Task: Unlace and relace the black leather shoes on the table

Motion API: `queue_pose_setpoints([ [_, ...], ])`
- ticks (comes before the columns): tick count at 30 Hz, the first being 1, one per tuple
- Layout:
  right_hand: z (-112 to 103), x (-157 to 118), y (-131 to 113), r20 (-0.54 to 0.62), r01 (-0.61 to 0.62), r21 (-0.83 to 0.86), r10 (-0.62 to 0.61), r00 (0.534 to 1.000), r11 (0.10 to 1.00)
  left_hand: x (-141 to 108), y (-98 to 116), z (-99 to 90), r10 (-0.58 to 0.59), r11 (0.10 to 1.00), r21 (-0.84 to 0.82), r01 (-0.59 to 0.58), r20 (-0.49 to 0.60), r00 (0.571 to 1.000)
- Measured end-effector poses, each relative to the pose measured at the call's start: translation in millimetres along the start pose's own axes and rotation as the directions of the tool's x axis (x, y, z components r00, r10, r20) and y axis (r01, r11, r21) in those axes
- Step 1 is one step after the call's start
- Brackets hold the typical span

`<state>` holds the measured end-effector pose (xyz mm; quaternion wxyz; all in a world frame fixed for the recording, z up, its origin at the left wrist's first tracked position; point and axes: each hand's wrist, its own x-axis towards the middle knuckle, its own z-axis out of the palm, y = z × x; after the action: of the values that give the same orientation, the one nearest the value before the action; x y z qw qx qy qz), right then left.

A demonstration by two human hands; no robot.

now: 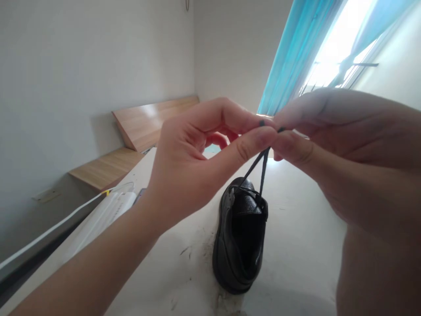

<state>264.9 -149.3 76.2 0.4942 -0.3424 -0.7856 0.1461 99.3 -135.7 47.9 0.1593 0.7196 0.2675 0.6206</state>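
Note:
A black leather shoe (241, 237) rests on a white surface, its opening toward me and its toe pointing away. Two ends of a black shoelace (264, 169) rise from its eyelets and meet between my fingers above it. Thumb and index finger of my left hand (200, 158) pinch the lace, and a dark bit of it shows by the fingertip. My right hand (342, 158) also pinches the lace, its thumb and index tips touching those of the left. How the ends cross inside the fingers is hidden.
Under the shoe is a white tabletop (299, 263) with dark smudges. At its left edge lies a white power strip (113, 206) with a white cable (49, 230). Behind stands a wooden headboard (154, 118); a blue curtain (292, 57) hangs by the window.

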Motion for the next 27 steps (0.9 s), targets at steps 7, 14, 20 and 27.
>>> queue_pose_setpoints([
  [7, 5.5, 0.0, 6.1, 0.26, -0.188, 0.367, 0.093, 0.961, 0.911, -0.1, -0.6, 5.3, 0.065, 0.994, -0.08, -0.071, -0.072, 0.995],
  [14, 1.9, 4.8, 26.3, 0.2, -0.002, -0.101, 0.022, 0.98, 0.995, 6.3, -20.9, 4.7, -0.301, 0.953, 0.042, 0.3, 0.237, 0.924],
  [20, 4.5, 10.6, 38.0, 0.231, 0.095, -0.586, 0.054, 0.971, 0.805, -12.2, -10.0, 14.9, -0.378, 0.903, 0.411, 0.122, 0.627, 0.681],
  [27, 8.4, 9.4, 52.4, 0.254, 0.125, -0.909, 0.292, 0.922, 0.397, -54.7, -10.5, 47.7, -0.314, 0.831, 0.481, -0.28, 0.821, 0.477],
])
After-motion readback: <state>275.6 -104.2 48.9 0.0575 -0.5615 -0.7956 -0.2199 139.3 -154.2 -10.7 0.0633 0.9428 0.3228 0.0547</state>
